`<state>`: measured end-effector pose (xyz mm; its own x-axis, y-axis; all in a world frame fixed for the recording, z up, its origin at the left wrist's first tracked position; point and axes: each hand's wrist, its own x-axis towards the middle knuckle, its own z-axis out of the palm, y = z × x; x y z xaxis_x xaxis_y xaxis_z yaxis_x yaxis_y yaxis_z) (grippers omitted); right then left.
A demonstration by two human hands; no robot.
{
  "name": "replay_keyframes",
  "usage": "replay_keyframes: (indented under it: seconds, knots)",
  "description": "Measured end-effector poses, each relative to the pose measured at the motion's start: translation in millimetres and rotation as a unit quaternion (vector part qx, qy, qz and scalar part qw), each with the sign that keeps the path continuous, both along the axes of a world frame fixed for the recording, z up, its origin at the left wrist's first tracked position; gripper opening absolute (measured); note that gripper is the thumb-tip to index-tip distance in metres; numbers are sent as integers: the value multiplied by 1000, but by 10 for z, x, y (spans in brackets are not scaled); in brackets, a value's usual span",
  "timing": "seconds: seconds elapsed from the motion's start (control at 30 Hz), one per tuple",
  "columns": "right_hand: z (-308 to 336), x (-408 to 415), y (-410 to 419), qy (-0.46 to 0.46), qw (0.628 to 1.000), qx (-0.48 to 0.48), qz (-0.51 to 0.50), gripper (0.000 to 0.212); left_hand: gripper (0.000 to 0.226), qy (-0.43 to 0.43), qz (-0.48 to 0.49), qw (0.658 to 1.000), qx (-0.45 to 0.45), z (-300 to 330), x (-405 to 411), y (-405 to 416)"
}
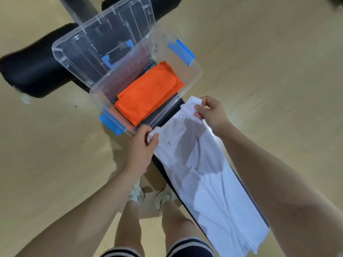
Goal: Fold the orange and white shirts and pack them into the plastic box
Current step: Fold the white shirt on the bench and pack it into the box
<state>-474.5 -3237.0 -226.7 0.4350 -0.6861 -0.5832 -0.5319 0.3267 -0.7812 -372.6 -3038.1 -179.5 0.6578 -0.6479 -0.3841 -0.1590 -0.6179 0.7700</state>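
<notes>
A folded orange shirt [148, 93] lies inside the clear plastic box [194, 78], which has blue latches. The box's clear lid [104, 39] stands tilted up behind it. A white shirt [204, 179] is spread lengthwise along a narrow black bench, folded into a long strip. My left hand [143, 145] pinches the strip's far left corner beside the box's near wall. My right hand [211, 112] pinches the far right corner, just off the box's near right end.
The black bench [161, 171] runs from the box toward me; my legs and white shoes [148, 195] stand to its left. Black padded rollers [35, 71] lie behind the box. Light wooden floor surrounds everything.
</notes>
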Motion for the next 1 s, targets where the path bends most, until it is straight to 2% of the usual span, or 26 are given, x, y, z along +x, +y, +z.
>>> replay_keyframes:
  seconds: [0.13, 0.23, 0.3, 0.4, 0.47, 0.67, 0.83, 0.9, 1.0]
  knots:
    - [122, 166, 67, 0, 1000, -8, -28, 24, 11, -65, 25, 997, -13, 115, 236, 35]
    - [142, 254, 133, -17, 999, -24, -33, 15, 10, -91, 80, 993, -10, 86, 392, 70]
    - [165, 241, 163, -22, 999, -39, -30, 13, 11, -98, 79, 992, -21, 38, 423, 106]
    - [237, 65, 239, -5, 998, -58, -29, 24, 15, -42, 13, 997, -63, -66, 307, 207]
    - [252, -197, 339, 11, 997, -72, -26, 30, 16, -18, -61, 996, -58, -138, 113, 293]
    - [-86, -1219, 625, 104, 992, -34, -70, 46, 19, -49, -241, 968, -48, -354, -702, 502]
    - [-487, -1930, 828, 112, 991, 8, -68, 49, 15, -20, -269, 962, 32, -796, -1490, 735]
    - [-606, -2113, 879, 107, 989, 50, -91, 44, 13, -11, -268, 962, 57, -1007, -1767, 883]
    - [-760, -2340, 935, 159, 967, 136, -146, 26, 19, 35, -255, 959, 117, -1239, -2132, 1114]
